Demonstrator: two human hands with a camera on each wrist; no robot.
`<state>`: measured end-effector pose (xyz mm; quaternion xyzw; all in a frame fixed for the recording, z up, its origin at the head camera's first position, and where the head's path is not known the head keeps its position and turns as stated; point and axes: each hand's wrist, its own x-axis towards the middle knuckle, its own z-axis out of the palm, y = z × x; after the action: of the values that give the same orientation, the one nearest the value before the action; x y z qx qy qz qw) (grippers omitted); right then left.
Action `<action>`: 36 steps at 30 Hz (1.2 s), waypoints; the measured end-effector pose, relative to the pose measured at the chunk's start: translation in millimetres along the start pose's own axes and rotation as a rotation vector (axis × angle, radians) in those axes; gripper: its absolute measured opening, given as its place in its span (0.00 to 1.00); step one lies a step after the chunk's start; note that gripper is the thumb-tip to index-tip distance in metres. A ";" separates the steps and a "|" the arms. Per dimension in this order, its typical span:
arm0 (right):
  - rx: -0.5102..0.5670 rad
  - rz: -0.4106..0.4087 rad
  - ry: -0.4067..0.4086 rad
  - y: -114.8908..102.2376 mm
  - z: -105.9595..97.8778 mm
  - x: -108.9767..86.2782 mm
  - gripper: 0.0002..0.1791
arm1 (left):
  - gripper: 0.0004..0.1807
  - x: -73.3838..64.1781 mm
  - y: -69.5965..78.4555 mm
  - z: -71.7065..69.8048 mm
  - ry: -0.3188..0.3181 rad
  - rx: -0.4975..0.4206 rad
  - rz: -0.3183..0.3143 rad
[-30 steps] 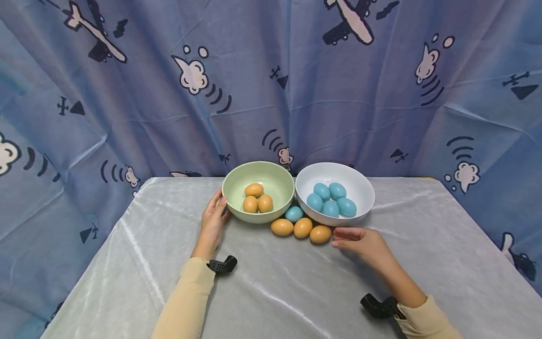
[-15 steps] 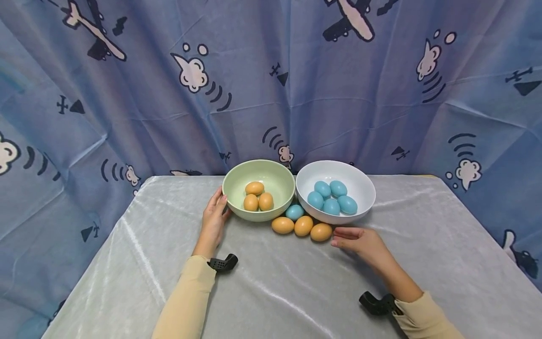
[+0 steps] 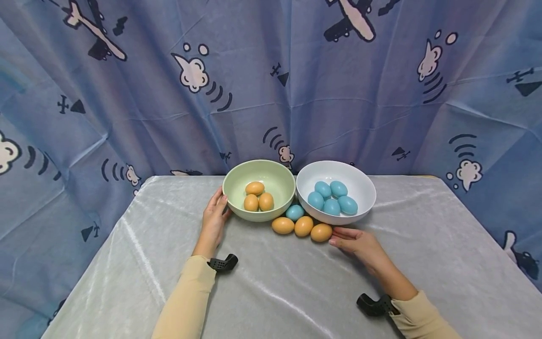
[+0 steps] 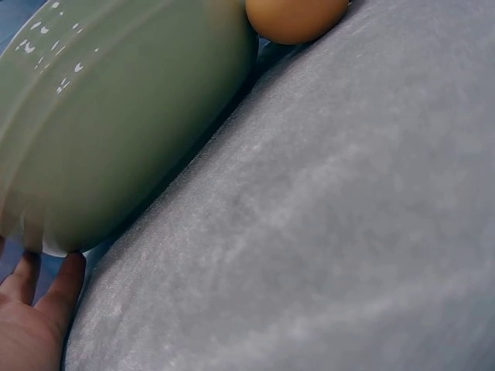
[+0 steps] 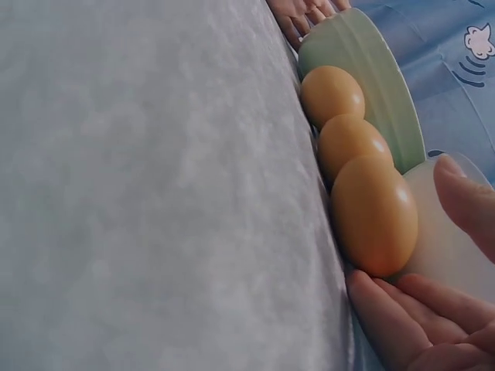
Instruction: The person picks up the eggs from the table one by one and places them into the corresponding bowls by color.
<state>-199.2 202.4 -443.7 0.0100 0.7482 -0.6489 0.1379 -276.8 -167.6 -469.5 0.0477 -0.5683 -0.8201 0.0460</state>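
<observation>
My left hand (image 3: 213, 223) rests against the left side of a light green bowl (image 3: 278, 181), fingers extended along its outer wall. Inside that bowl lie three orange eggs (image 3: 255, 188). A white bowl (image 3: 365, 190) stands beside it with several blue eggs (image 3: 332, 207) in it. In front of the bowls three orange eggs (image 3: 304, 226) lie in a row, with one blue egg (image 3: 295, 212) behind them. My right hand (image 3: 360, 246) has its fingertips at the rightmost orange egg (image 5: 373, 216); in the right wrist view the thumb stands apart from the egg.
A grey velvety cloth (image 3: 271, 287) covers the table. Right behind the bowls hangs a blue curtain (image 3: 250, 108) printed with planes and clouds. Black wrist cameras (image 3: 223, 263) sit on both wrists.
My right hand has moved slightly left, up to the rightmost orange egg. The left hand keeps its place on the green bowl, and the eggs stay where they were.
</observation>
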 end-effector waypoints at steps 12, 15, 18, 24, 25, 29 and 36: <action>0.019 0.009 -0.001 2.8 4.3 4.1 0.36 | 0.30 0.2 -0.5 -0.9 0.024 0.006 -0.008; 0.017 0.017 0.009 2.7 5.7 3.5 0.36 | 0.31 0.0 -0.9 -1.4 0.023 0.010 -0.008; 0.014 0.027 0.025 2.9 6.7 2.7 0.36 | 0.30 -0.2 -1.1 -1.0 0.027 0.007 -0.015; 0.038 0.033 0.043 2.9 5.9 1.2 0.35 | 0.31 0.2 -0.6 -0.1 0.003 0.007 0.004; 0.042 0.032 0.046 3.0 5.5 1.0 0.35 | 0.31 0.4 -0.6 -0.2 -0.002 0.008 0.008; 0.047 0.023 0.054 3.3 4.7 0.6 0.33 | 0.31 1.0 -1.5 -0.8 -0.011 0.009 0.014; 0.052 0.002 0.041 2.6 6.0 -0.5 0.28 | 0.30 1.6 -1.7 -1.1 -0.004 0.007 0.008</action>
<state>-197.1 197.0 -446.8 0.0277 0.7338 -0.6675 0.1230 -278.2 -168.2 -471.6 0.0438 -0.5715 -0.8180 0.0480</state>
